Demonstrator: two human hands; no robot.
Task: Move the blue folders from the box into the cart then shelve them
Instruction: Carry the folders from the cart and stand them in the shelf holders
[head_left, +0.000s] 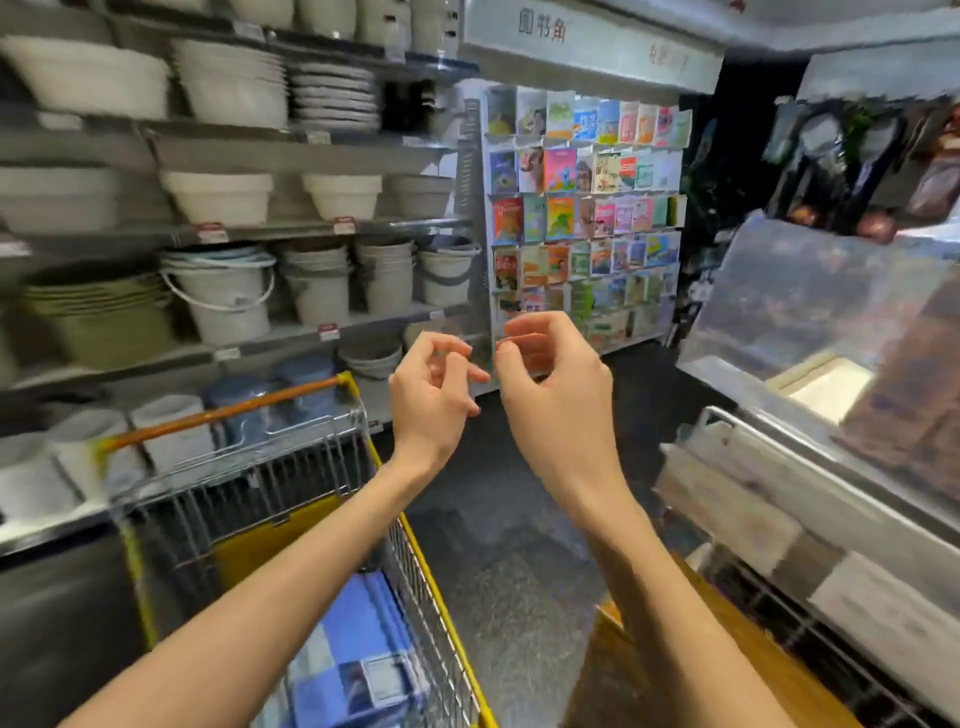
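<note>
Blue folders (358, 644) lie stacked in the wire shopping cart (426, 587) with its yellow rim and orange handle, at the lower left. Both my hands are raised in front of me above the aisle floor, holding nothing. My left hand (434, 387) has loosely curled fingers just right of the cart's handle corner. My right hand (550, 376) hangs beside it with fingers bent, its fingertips close to the left hand's. A brown cardboard box (748, 670) shows partly under my right forearm at the lower right; its inside is hidden.
Shelves of white bowls, plates and buckets (223, 296) fill the left wall. A rack of colourful cards or books (587, 208) stands straight ahead. A glass-topped freezer case (810, 467) lines the right side. Dark floor runs between cart and case.
</note>
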